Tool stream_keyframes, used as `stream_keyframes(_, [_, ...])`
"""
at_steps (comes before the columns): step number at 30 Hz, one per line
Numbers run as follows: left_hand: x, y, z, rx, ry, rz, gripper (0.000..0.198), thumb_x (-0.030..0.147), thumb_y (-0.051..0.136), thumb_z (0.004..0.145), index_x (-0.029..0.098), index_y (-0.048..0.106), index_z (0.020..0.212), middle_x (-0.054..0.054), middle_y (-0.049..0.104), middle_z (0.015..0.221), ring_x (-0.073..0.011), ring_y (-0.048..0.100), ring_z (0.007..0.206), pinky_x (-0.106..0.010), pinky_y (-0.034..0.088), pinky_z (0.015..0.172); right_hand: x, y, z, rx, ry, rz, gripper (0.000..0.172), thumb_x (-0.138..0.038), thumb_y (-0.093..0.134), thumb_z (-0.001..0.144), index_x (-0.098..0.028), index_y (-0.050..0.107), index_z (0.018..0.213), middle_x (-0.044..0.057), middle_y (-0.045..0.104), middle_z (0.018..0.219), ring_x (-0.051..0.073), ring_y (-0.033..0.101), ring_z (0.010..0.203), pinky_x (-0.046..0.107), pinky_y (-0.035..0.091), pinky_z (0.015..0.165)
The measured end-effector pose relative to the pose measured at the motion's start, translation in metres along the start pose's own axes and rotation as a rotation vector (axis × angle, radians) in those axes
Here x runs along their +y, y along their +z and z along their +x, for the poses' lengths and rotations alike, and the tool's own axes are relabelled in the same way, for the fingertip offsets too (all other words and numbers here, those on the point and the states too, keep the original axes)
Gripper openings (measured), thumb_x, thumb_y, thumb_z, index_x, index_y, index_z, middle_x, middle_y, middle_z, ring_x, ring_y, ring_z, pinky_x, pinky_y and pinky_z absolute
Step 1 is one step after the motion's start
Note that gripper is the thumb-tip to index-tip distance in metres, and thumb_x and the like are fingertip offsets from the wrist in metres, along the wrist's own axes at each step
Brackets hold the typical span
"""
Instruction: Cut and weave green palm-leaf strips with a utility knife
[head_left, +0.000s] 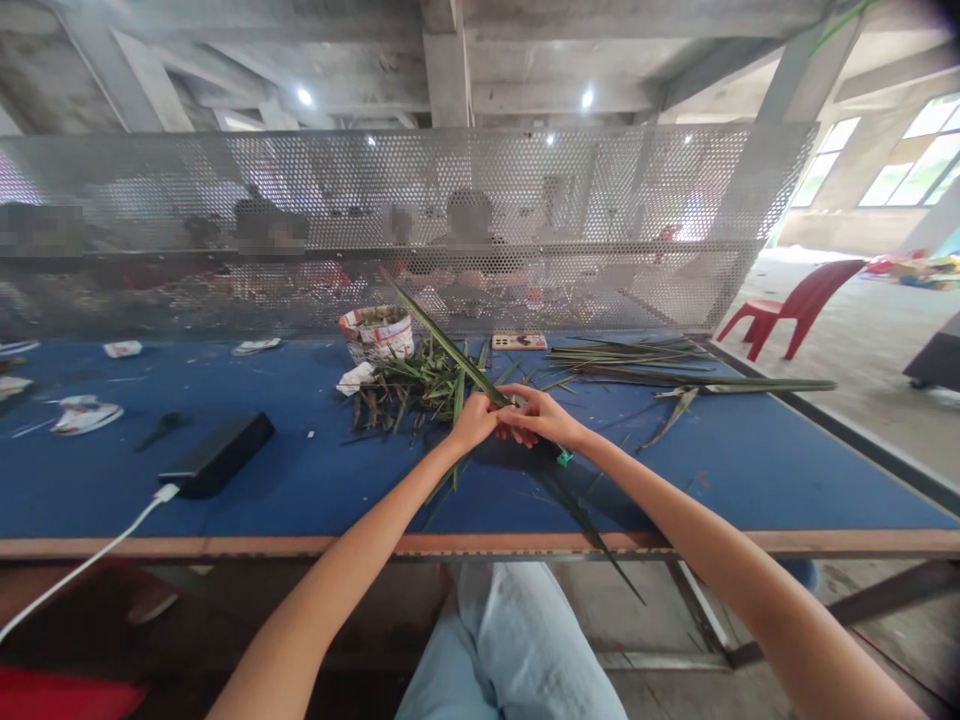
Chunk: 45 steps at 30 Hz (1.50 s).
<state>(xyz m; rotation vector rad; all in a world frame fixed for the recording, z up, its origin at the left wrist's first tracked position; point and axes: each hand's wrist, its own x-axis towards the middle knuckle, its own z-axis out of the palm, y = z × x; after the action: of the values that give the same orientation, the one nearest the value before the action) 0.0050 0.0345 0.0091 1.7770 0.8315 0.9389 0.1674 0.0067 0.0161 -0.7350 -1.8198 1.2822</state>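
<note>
Here, the long green leaf (442,340): held slantwise above the blue table (300,505), near its middle; the narrow tip points up, away from the person and to the left, and the long axis runs back down to the right, into the hands.
Left hand (474,424): closed on the leaf, thumb and fingers pinching its lower part, with little opening between them.
Right hand (551,418): fingers bent and only partly open, meeting the left hand's fingertips at the leaf; they overlap so much that I cannot tell whether this hand grips too.
Dark leaf strip (589,525): emerges below the hands and slopes toward the person and to the right, its point hanging past the table's front edge; whether it belongs to the same leaf is unclear.
Small green object (564,457): just below the right hand.
Pile of leaf scraps (424,385): beyond and left of the hands, in front of a white-and-red bucket (377,332).
Long cut leaves (637,355): lying to the right, roughly sideways along the table.
</note>
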Motion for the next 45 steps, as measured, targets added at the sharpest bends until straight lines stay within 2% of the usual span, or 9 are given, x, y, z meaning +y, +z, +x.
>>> stream_keyframes(3, [0.0, 0.001, -0.002, -0.007, 0.014, 0.007, 0.026, 0.03, 0.065, 0.073, 0.014, 0.059, 0.053, -0.002, 0.061, 0.047, -0.0133, 0.054, 0.042, -0.023, 0.042, 0.043, 0.001, 0.008, 0.0, -0.009, -0.02, 0.032, 0.05, -0.046, 0.071, 0.072, -0.019, 0.048, 0.107, -0.006, 0.061, 0.058, 0.01, 0.052, 0.042, 0.02, 0.04, 0.04])
stream_keyframes(7, [-0.003, 0.001, -0.001, 0.013, 0.014, -0.004, 0.016, 0.022, 0.064, 0.07, 0.014, 0.057, 0.058, 0.0, 0.06, 0.048, -0.0117, 0.053, 0.041, -0.022, 0.041, 0.042, 0.005, 0.01, 0.003, 0.05, -0.062, 0.007, 0.038, -0.047, 0.07, 0.072, -0.021, 0.043, 0.078, -0.004, 0.06, 0.06, 0.008, 0.047, 0.041, 0.02, 0.037, 0.039])
stream_keyframes(14, [-0.002, 0.0, 0.003, 0.073, -0.013, -0.038, 0.016, 0.025, 0.061, 0.076, 0.014, 0.058, 0.064, 0.0, 0.061, 0.049, -0.0112, 0.053, 0.039, -0.022, 0.041, 0.042, 0.018, 0.003, 0.009, 0.34, -0.079, 0.032, 0.034, -0.051, 0.062, 0.077, -0.023, 0.046, 0.085, -0.009, 0.045, 0.047, 0.008, 0.038, 0.035, 0.022, 0.03, 0.036])
stream_keyframes(23, [0.006, 0.002, 0.0, 0.053, -0.087, -0.149, 0.011, 0.019, 0.059, 0.072, 0.013, 0.06, 0.063, -0.003, 0.065, 0.052, -0.0118, 0.055, 0.041, -0.021, 0.04, 0.044, 0.016, -0.007, 0.007, 0.307, -0.063, -0.045, 0.031, -0.05, 0.059, 0.078, -0.019, 0.056, 0.08, -0.006, 0.046, 0.045, 0.009, 0.038, 0.036, 0.023, 0.029, 0.038])
stream_keyframes(27, [0.006, 0.001, 0.0, 0.052, -0.132, -0.225, 0.028, 0.032, 0.051, 0.08, 0.012, 0.061, 0.063, -0.007, 0.068, 0.058, -0.0133, 0.058, 0.045, -0.023, 0.043, 0.047, 0.014, -0.011, 0.007, 0.278, -0.066, -0.079, 0.034, -0.052, 0.059, 0.077, -0.019, 0.057, 0.08, -0.007, 0.045, 0.044, 0.008, 0.038, 0.036, 0.024, 0.029, 0.039])
stream_keyframes(31, [0.004, -0.001, 0.002, 0.046, -0.167, -0.257, 0.033, 0.042, 0.059, 0.078, 0.01, 0.066, 0.072, -0.006, 0.068, 0.059, -0.012, 0.057, 0.044, -0.023, 0.044, 0.048, 0.014, -0.013, 0.007, 0.269, -0.061, -0.099, 0.036, -0.054, 0.058, 0.077, -0.019, 0.058, 0.081, -0.007, 0.045, 0.045, 0.009, 0.038, 0.037, 0.024, 0.031, 0.04])
stream_keyframes(35, [0.003, -0.003, 0.003, 0.058, -0.181, -0.259, 0.034, 0.044, 0.064, 0.076, 0.011, 0.066, 0.07, -0.004, 0.067, 0.056, -0.0104, 0.056, 0.045, -0.021, 0.043, 0.049, 0.015, -0.015, 0.008, 0.295, -0.035, -0.121, 0.037, -0.056, 0.06, 0.074, -0.019, 0.057, 0.076, -0.006, 0.047, 0.047, 0.01, 0.041, 0.04, 0.024, 0.033, 0.042])
stream_keyframes(41, [0.003, -0.003, 0.003, 0.057, -0.197, -0.251, 0.033, 0.045, 0.069, 0.073, 0.012, 0.067, 0.073, -0.003, 0.066, 0.055, -0.01, 0.055, 0.045, -0.021, 0.042, 0.049, 0.019, -0.025, 0.011, 0.352, 0.025, -0.159, 0.046, -0.059, 0.065, 0.068, -0.018, 0.053, 0.053, -0.001, 0.05, 0.045, 0.01, 0.043, 0.043, 0.025, 0.034, 0.045])
stream_keyframes(45, [0.001, -0.003, 0.004, 0.025, -0.198, -0.25, 0.035, 0.046, 0.072, 0.07, 0.011, 0.068, 0.073, -0.004, 0.068, 0.058, -0.0105, 0.055, 0.045, -0.023, 0.043, 0.049, 0.023, -0.03, 0.014, 0.42, 0.028, -0.148, 0.045, -0.059, 0.067, 0.066, -0.015, 0.058, 0.059, 0.001, 0.057, 0.052, 0.011, 0.048, 0.047, 0.025, 0.036, 0.048])
